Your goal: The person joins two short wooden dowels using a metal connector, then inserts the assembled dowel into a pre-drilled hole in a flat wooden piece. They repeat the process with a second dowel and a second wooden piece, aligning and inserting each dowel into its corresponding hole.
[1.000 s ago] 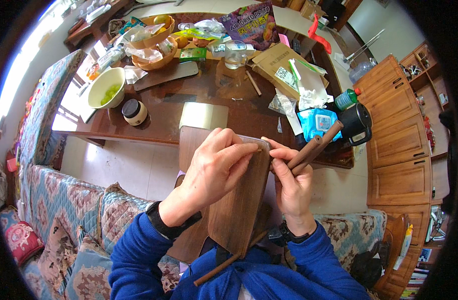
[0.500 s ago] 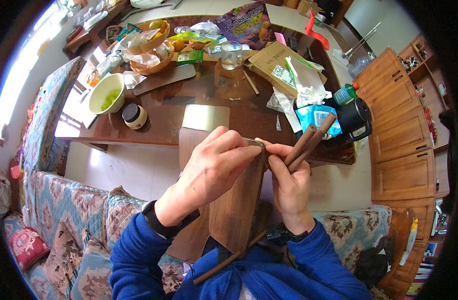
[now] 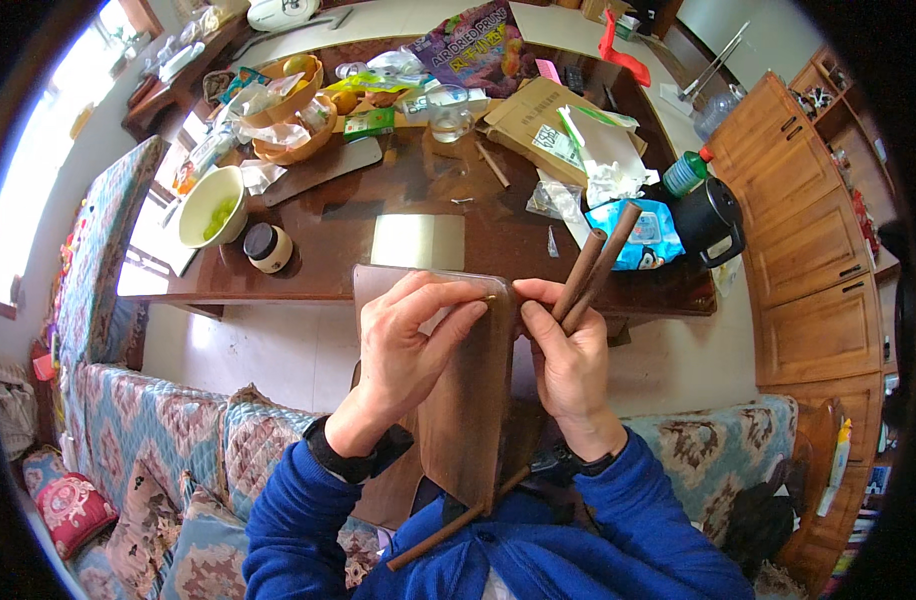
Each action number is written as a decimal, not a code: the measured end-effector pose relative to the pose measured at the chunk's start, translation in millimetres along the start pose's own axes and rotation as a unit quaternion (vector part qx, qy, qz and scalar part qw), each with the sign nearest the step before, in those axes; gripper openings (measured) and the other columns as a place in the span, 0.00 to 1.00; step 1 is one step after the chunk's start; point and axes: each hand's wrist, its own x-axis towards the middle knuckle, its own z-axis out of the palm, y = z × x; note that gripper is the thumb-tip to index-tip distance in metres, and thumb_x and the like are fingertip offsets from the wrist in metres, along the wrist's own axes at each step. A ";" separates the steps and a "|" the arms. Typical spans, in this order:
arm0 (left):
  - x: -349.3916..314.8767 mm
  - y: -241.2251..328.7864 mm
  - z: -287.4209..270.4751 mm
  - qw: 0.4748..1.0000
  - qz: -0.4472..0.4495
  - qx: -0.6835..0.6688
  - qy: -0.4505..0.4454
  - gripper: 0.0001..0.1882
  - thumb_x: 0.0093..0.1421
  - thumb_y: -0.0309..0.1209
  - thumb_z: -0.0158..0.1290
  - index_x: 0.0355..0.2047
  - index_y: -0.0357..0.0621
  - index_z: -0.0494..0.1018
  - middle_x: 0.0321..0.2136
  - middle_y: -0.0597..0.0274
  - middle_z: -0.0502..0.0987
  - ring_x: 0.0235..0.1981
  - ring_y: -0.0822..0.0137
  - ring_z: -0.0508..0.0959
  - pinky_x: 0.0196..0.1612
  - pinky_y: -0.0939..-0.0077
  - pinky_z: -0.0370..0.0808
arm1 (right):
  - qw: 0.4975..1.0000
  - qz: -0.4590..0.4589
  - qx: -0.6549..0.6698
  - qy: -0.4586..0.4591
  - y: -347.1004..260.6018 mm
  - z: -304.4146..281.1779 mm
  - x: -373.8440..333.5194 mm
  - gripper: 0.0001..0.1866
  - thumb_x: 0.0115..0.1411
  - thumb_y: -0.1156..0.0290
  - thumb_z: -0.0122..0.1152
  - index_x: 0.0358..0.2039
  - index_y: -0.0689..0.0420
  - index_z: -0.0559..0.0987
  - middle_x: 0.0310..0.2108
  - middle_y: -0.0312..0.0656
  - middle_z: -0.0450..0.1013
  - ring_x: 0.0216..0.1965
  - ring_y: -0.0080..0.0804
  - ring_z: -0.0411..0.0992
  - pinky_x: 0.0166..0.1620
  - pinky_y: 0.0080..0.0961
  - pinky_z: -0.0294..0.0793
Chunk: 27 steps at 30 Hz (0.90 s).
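Observation:
In front of me a dark brown wooden board [image 3: 466, 400] with a rounded corner leans over my lap. My left hand [image 3: 403, 335] is closed in a pinch above the board's upper end, on a small brass-coloured piece [image 3: 491, 297] too tiny to identify surely. Two brown wooden rods [image 3: 600, 268] stick up side by side from my right hand [image 3: 568, 360], which is closed around them. Its thumb and forefinger meet by the board's upper right corner; what they pinch, if anything, is hidden. Another brown rod [image 3: 433, 538] lies slantwise across my lap.
Beyond the board stands a dark glossy table [image 3: 328, 235]. It bears a bowl of green grapes [image 3: 216, 212], a dark-lidded jar [image 3: 269, 247], a glass [image 3: 449, 118], a cardboard package [image 3: 533, 120], a blue wipes pack [image 3: 633, 235] and a black kettle [image 3: 708, 222]. A patterned sofa [image 3: 168, 410] lies around me.
My left fingers have drawn back leftward from the board's corner, and the brass-coloured piece now shows at their tips. My right hand has shifted slightly left with the rods.

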 end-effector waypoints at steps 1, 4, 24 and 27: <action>1.3 0.0 0.3 1.000 0.003 0.007 -0.006 0.08 0.53 0.22 0.63 0.35 0.39 0.81 0.33 0.57 0.82 0.34 0.64 0.82 0.38 0.74 0.78 | 1.000 0.003 -0.002 0.004 0.8 -0.2 0.3 0.12 0.65 0.79 0.57 0.48 0.64 0.78 0.41 0.41 0.78 0.39 0.25 0.76 0.45 0.22 0.75; 3.4 -1.0 2.4 1.000 0.009 -0.001 -0.006 0.07 0.54 0.21 0.63 0.35 0.39 0.81 0.33 0.57 0.82 0.34 0.64 0.82 0.37 0.74 0.78 | 1.000 0.017 0.019 0.019 3.0 -0.8 1.6 0.11 0.65 0.76 0.58 0.46 0.63 0.80 0.40 0.40 0.79 0.40 0.23 0.75 0.45 0.19 0.74; 8.8 -3.1 12.0 1.000 0.012 0.028 -0.001 0.04 0.54 0.23 0.62 0.31 0.39 0.80 0.28 0.58 0.79 0.30 0.63 0.78 0.35 0.73 0.74 | 0.982 0.053 0.180 -0.025 12.9 7.6 14.1 0.14 0.65 0.74 0.60 0.49 0.64 0.77 0.42 0.44 0.78 0.42 0.28 0.78 0.46 0.22 0.78; 5.4 -3.1 14.0 1.000 0.006 0.010 0.009 0.04 0.54 0.23 0.61 0.31 0.39 0.80 0.28 0.58 0.79 0.30 0.63 0.78 0.35 0.73 0.74 | 0.985 0.049 0.165 -0.031 12.2 7.6 11.8 0.13 0.65 0.74 0.60 0.49 0.65 0.77 0.42 0.44 0.78 0.43 0.28 0.78 0.47 0.22 0.78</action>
